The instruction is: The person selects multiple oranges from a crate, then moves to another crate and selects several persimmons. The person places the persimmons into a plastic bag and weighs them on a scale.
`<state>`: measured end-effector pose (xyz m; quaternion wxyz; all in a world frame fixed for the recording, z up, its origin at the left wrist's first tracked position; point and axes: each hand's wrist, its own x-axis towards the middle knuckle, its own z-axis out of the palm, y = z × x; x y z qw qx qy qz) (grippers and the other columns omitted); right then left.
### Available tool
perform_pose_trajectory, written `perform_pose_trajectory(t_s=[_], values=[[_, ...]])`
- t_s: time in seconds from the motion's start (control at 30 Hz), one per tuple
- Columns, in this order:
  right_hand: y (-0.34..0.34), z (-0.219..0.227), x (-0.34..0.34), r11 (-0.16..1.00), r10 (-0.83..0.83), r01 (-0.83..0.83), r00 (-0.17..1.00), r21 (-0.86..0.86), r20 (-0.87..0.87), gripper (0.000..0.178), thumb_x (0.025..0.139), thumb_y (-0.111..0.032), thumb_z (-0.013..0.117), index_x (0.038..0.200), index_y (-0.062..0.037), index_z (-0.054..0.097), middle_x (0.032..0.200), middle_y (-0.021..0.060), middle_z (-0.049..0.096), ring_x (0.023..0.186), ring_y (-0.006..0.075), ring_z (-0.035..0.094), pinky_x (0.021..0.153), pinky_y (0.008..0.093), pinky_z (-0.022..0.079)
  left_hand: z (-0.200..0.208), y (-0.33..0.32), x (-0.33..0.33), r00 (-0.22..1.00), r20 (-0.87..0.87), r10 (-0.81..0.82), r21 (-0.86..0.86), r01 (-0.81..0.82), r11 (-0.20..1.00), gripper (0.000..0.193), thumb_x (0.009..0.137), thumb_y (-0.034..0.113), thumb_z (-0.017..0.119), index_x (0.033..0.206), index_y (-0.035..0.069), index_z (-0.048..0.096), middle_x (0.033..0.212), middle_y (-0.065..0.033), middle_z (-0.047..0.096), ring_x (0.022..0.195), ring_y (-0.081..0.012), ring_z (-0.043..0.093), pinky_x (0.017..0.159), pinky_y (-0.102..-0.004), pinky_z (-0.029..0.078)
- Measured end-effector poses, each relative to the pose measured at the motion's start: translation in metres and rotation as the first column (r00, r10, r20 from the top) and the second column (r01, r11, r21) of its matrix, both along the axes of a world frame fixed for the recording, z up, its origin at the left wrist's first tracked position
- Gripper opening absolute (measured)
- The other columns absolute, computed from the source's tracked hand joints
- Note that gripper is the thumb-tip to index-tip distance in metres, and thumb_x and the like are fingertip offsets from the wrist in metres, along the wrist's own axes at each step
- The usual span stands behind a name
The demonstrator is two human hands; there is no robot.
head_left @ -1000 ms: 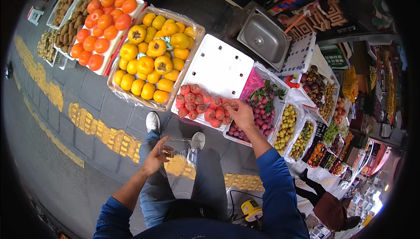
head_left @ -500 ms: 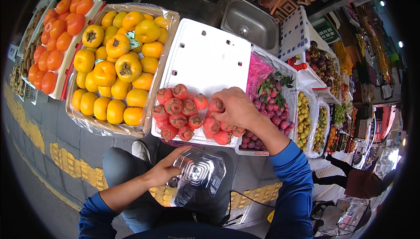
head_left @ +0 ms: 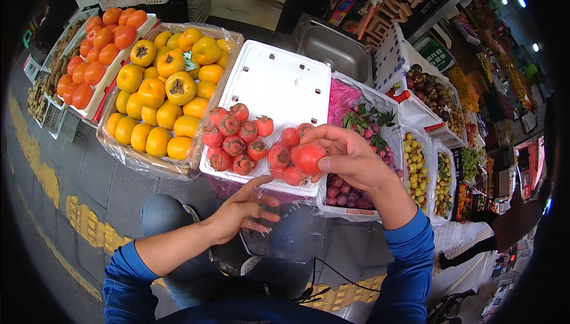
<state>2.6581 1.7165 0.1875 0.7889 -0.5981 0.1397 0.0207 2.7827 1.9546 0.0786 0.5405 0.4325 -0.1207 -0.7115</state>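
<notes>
A smooth red persimmon (head_left: 310,158) is pinched between the thumb and fingers of my right hand (head_left: 350,156), just above the front right corner of a white foam board (head_left: 279,86). More small red persimmons (head_left: 233,146) with brown caps sit on the board's near end, left of that hand. My left hand (head_left: 243,210) is open, its fingers spread over a clear plastic container (head_left: 291,235) above my knees. Whether those fingers touch the container, I cannot tell.
Left of the board stands a plastic-lined box of yellow persimmons (head_left: 151,92), then orange persimmons (head_left: 95,57) in a white tray. Dark red plums (head_left: 350,193) and leafy fruit fill a tray to the right. Behind is a metal sink (head_left: 338,48).
My right hand has lifted a persimmon off the group and turned it. My left fingers have spread away from the plastic container's edge, and the container sits slightly farther right.
</notes>
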Motion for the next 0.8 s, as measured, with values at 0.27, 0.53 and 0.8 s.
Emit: perform_pose_trajectory(t_s=[0.27,0.53,0.8], values=[[0.047,-0.015,-0.041,0.971,0.049,-0.085,0.986,-0.225,-0.161,0.037,0.087,-0.012,0.075,0.121,-0.0007,0.064,0.101,0.0046,0.068,0.089,0.0101,0.065,0.073,0.0258,0.053,0.016,-0.006,-0.022,0.999,0.003,0.035,0.032,-0.035,0.999,0.082,0.083,0.002,0.050,0.160,0.020,0.027,0.131,-0.0129,0.054,0.113,-0.0266,0.067,0.088,-0.0411,0.059],[0.084,-0.061,-0.051,0.525,0.115,-0.131,0.990,-0.841,-0.082,0.034,0.079,-0.016,0.075,0.103,-0.0042,0.053,0.109,0.0155,0.054,0.097,0.0374,0.065,0.078,0.0468,0.055,-0.002,-0.004,-0.038,0.999,-0.049,-0.010,0.026,0.011,1.000,0.092,0.075,-0.005,0.049,0.160,0.019,0.024,0.135,-0.0114,0.053,0.119,-0.0257,0.063,0.093,-0.0465,0.059],[0.027,-0.051,-0.052,0.292,-0.027,0.197,0.980,-0.936,0.198,0.026,0.083,-0.015,0.074,0.105,-0.0028,0.065,0.108,0.0142,0.062,0.097,0.0327,0.066,0.080,0.0414,0.055,-0.010,-0.009,-0.033,0.993,-0.111,-0.025,0.093,0.036,0.995,0.089,0.071,-0.008,0.049,0.154,0.018,0.031,0.140,-0.0156,0.053,0.124,-0.0380,0.063,0.097,-0.0496,0.056]])
